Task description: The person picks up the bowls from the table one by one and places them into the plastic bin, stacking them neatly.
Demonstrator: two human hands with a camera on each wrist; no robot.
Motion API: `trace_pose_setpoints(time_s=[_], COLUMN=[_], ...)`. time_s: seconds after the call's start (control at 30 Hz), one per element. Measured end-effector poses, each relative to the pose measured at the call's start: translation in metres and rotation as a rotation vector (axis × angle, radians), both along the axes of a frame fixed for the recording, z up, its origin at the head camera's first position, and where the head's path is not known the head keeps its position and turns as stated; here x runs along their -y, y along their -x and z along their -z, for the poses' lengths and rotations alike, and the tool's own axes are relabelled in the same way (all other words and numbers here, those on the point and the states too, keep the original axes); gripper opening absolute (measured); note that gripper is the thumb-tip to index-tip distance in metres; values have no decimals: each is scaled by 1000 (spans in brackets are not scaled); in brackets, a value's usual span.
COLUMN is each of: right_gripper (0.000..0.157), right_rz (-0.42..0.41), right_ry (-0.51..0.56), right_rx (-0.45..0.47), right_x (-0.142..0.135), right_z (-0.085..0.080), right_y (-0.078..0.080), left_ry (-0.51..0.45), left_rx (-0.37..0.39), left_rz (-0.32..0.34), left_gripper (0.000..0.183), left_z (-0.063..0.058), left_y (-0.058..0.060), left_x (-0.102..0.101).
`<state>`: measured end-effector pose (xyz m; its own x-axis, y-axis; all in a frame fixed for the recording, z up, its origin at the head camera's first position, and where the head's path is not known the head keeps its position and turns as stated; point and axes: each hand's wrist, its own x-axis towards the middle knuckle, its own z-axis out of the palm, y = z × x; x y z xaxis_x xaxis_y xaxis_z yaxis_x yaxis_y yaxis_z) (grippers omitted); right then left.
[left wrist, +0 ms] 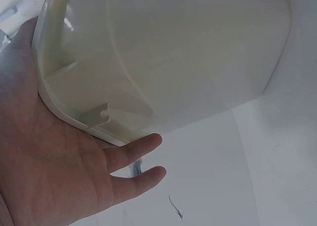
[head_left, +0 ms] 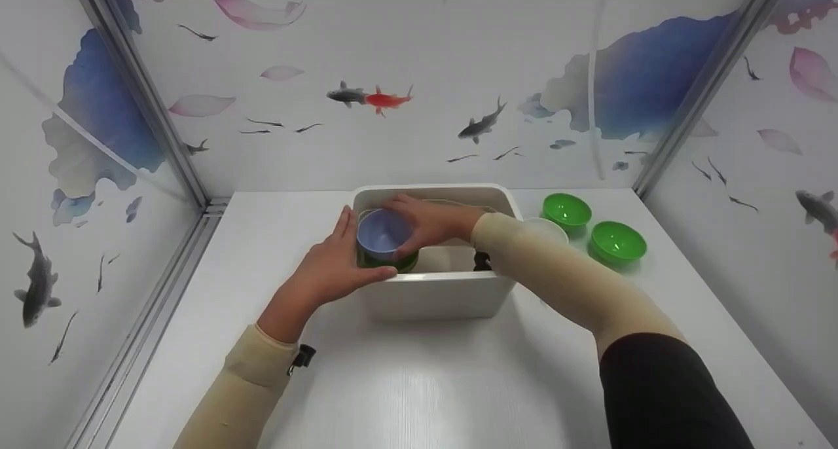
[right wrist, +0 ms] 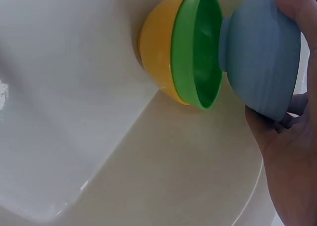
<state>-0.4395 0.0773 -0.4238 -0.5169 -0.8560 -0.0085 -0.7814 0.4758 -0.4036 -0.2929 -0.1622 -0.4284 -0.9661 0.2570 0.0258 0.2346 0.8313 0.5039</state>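
My right hand (head_left: 437, 224) grips a blue bowl (head_left: 380, 232) by its rim, inside the left part of a white bin (head_left: 432, 298). In the right wrist view the bowl's foot is at the mouth of a green bowl (right wrist: 183, 57), which is nested in a yellow bowl (right wrist: 157, 47); whether foot and green bowl touch, I cannot tell. My left hand (head_left: 327, 266) rests against the bin's front left corner. Its thumb lies along the front rim, and its fingers (left wrist: 136, 152) stretch straight along the left side.
On the table right of the bin stand two green bowls (head_left: 567, 211) and a white bowl (head_left: 548, 229), partly hidden by my right forearm. A small black piece (head_left: 482, 262) shows by my right wrist. Printed panels (head_left: 419, 56) enclose the table at the back and sides.
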Motion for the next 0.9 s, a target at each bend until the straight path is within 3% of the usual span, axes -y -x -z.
trace_pose_setpoints(time_s=[0.27, 0.47, 0.63, 0.9], right_gripper=[112, 115, 115, 116], right_rz=[15, 23, 17, -30], right_ry=[-27, -85, -130, -212], right_rx=[-11, 29, 64, 37], right_x=[3, 2, 2, 2], right_z=[5, 8, 5, 4], right_y=[3, 3, -1, -4], left_ry=[-10, -10, -6, -22], left_rx=[4, 8, 4, -14], left_rz=[-2, -3, -1, 7], left_gripper=[147, 148, 147, 142], left_z=[-1, 1, 1, 2], left_y=[0, 0, 0, 0], left_x=[0, 1, 1, 1])
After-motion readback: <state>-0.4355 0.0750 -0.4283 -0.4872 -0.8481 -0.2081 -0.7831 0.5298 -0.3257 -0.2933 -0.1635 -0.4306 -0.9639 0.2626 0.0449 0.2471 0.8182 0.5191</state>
